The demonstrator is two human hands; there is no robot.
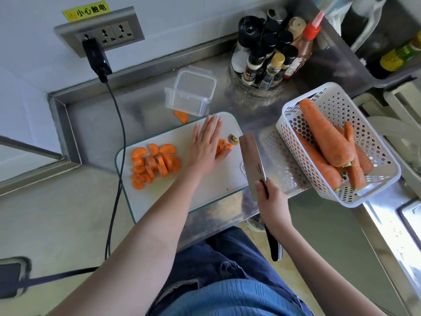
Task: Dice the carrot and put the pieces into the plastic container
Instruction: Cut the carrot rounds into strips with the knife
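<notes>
So the left hand (208, 142) is lying flat on the white cutting board (182, 192), fingers straight and together, palm pressing down over a small bunch of carrot bits (223, 145) that are poking out on its right side. The cut-off carrot top (233, 139) is sitting just past those, right by the tip of the cleaver (252, 164). The right hand (272, 201) is gripping the cleaver's handle with fingers curled round it, blade hanging over the board's right edge; I can't really tell if the edge is touching the board. A pile of half-moon carrot slices (153, 164) is sitting on the board's left part. The plastic container (190, 92) is standing open behind the board, looking empty, with one stray carrot piece (181, 116) lying on the steel counter (95, 115) just in front of it. Whole carrots (325, 135) are lying in the white basket (337, 99) on the right.
</notes>
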